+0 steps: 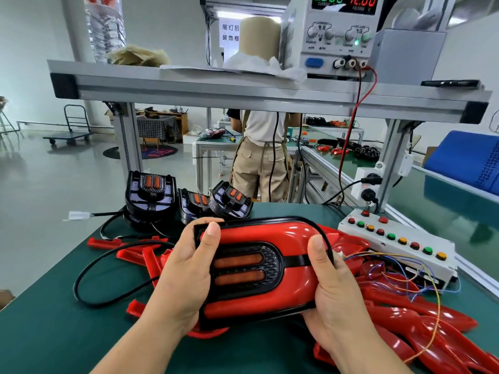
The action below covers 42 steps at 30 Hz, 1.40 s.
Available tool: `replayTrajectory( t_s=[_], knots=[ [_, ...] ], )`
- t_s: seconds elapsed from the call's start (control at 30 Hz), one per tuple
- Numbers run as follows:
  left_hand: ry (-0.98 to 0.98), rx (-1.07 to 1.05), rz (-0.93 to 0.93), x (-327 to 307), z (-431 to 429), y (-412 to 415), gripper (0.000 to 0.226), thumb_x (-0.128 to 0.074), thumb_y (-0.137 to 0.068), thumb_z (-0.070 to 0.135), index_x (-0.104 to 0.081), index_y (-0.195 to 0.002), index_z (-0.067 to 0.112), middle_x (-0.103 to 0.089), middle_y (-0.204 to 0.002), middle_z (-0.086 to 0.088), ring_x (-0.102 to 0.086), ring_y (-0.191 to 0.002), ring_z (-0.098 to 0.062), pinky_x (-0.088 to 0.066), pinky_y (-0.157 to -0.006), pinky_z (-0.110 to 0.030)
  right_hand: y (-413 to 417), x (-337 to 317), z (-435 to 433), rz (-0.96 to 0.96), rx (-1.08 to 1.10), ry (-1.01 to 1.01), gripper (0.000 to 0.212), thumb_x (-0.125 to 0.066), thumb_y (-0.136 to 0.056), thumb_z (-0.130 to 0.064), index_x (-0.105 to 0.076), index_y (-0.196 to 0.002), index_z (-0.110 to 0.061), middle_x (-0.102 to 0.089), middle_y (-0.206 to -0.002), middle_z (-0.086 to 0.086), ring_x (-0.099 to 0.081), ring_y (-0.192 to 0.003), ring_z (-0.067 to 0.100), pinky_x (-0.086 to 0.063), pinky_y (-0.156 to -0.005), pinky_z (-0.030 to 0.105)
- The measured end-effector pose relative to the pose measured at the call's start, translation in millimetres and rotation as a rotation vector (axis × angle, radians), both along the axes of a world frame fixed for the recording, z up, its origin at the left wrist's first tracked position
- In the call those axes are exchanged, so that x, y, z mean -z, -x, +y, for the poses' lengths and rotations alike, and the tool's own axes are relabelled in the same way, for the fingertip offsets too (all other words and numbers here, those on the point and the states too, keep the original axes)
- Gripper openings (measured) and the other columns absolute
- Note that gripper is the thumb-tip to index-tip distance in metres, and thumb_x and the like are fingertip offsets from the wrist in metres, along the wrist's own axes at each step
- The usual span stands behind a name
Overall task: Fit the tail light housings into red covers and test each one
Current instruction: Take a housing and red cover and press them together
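Assembly: red cover (283, 233) with the black tail light housing (272, 265) seated in it, held just above the green table (54, 319), lens face towards the camera.
Long axis: left to right, spanning hand to hand, rounded end at the right.
Left hand (186, 271): grips the square end, thumb on the front, fingers curled behind.
Right hand (332, 287): grips the rounded end, thumb on the front, fingers behind.
Position vs grip: the assembly lies between both palms, and both hands touch it.
Button box (399, 238): beyond and to the right, so the right hand is nearer; thin coloured leads (391, 259) run from behind that hand towards the box.
Judgement: the fit appears done; testing probably comes next.
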<state>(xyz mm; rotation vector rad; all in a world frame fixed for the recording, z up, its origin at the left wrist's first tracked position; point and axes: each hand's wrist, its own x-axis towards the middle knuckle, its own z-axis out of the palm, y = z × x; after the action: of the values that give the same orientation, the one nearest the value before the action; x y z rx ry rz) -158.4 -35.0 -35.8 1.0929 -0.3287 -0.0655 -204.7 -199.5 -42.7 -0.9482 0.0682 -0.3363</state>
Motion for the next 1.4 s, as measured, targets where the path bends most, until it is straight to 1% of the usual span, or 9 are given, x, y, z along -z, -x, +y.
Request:
replayTrajectory(
  t_s=[0.27,0.47,0.6,0.63,0.73,0.77,0.87,1.1,1.4],
  knots=[
    [0.031,0.007,-0.023,-4.0,-0.2,7.5,0.024,-0.068,-0.069,0.042,-0.063,-0.086,0.028,-0.074,-0.087,-0.018,-0.073,-0.076,-0.04,-0.058,-0.056,-0.049,1.2,-0.7,1.9,0.026,-0.002,-0.011,0.055,-0.077,-0.062,-0.031,-0.068,-0.109,-0.004,-0.071,-0.103,0.024,-0.07,-0.087,0.038,-0.055,-0.078,0.062],
    [-0.021,-0.033,-0.043,-1.1,-0.2,3.6,0.025,-0.066,-0.072,0.045,-0.062,-0.088,0.026,-0.074,-0.088,-0.017,-0.072,-0.078,-0.042,-0.058,-0.057,-0.052,0.0,1.4,1.5,-0.002,-0.005,-0.016,0.041,-0.078,-0.06,-0.033,-0.075,-0.095,-0.012,-0.073,-0.099,0.022,-0.072,-0.083,0.036,-0.056,-0.076,0.059],
    [-0.197,-0.138,-0.136,5.8,1.4,-2.6,0.033,-0.055,-0.084,0.061,-0.062,-0.098,0.032,-0.071,-0.097,-0.014,-0.07,-0.089,-0.035,-0.058,-0.076,-0.053,-0.5,2.2,0.9,-0.001,0.003,-0.01,0.037,-0.078,-0.06,-0.036,-0.076,-0.091,-0.014,-0.073,-0.097,0.021,-0.073,-0.081,0.034,-0.059,-0.071,0.054],
    [-0.27,-0.184,-0.17,8.2,2.4,-4.0,0.035,-0.048,-0.084,0.065,-0.062,-0.097,0.036,-0.068,-0.091,-0.011,-0.066,-0.083,-0.03,-0.057,-0.078,-0.048,-0.5,2.9,0.8,0.004,0.009,-0.007,0.037,-0.078,-0.059,-0.036,-0.077,-0.09,-0.015,-0.074,-0.096,0.02,-0.073,-0.079,0.033,-0.059,-0.069,0.052],
    [-0.303,-0.2,-0.193,6.7,3.3,-0.3,0.044,-0.044,-0.077,0.075,-0.06,-0.096,0.039,-0.055,-0.067,-0.001,-0.052,-0.058,-0.015,-0.05,-0.054,-0.027,0.1,4.6,1.0,0.008,0.008,0.018,0.041,-0.078,-0.059,-0.037,-0.076,-0.092,-0.013,-0.074,-0.097,0.021,-0.073,-0.079,0.034,-0.059,-0.067,0.05],
    [-0.251,-0.154,-0.173,5.1,2.0,1.9,0.043,-0.052,-0.078,0.072,-0.059,-0.098,0.035,-0.062,-0.069,-0.001,-0.06,-0.059,-0.015,-0.053,-0.054,-0.027,0.3,4.7,1.1,0.01,0.007,0.033,0.042,-0.078,-0.059,-0.038,-0.076,-0.092,-0.013,-0.074,-0.097,0.021,-0.073,-0.081,0.035,-0.059,-0.069,0.051],
    [-0.056,-0.048,-0.063,3.1,-1.4,5.8,0.047,-0.076,-0.069,0.043,-0.055,-0.106,0.022,-0.074,-0.093,-0.011,-0.074,-0.077,-0.037,-0.06,-0.058,-0.047,1.1,3.4,1.0,0.012,0.002,0.083,0.034,-0.078,-0.058,-0.04,-0.077,-0.086,-0.021,-0.074,-0.097,0.018,-0.073,-0.084,0.036,-0.057,-0.075,0.059],
    [0.006,-0.028,-0.033,5.1,2.3,3.0,0.029,-0.078,-0.071,0.033,-0.061,-0.094,0.025,-0.073,-0.097,-0.019,-0.072,-0.082,-0.044,-0.059,-0.061,-0.053,2.3,-0.3,-3.8,0.028,-0.036,0.137,0.037,-0.078,-0.061,-0.037,-0.077,-0.091,-0.015,-0.074,-0.097,0.02,-0.073,-0.084,0.036,-0.059,-0.073,0.054],
    [0.002,0.005,-0.021,4.2,-1.8,5.5,0.034,-0.08,-0.067,0.03,-0.06,-0.094,0.025,-0.073,-0.096,-0.019,-0.072,-0.081,-0.044,-0.059,-0.06,-0.052,1.7,-6.0,-11.8,0.013,0.028,0.228,0.047,-0.088,-0.052,-0.043,-0.076,-0.089,-0.016,-0.075,-0.092,0.018,-0.073,-0.076,0.032,-0.059,-0.06,0.041]
  ],
)
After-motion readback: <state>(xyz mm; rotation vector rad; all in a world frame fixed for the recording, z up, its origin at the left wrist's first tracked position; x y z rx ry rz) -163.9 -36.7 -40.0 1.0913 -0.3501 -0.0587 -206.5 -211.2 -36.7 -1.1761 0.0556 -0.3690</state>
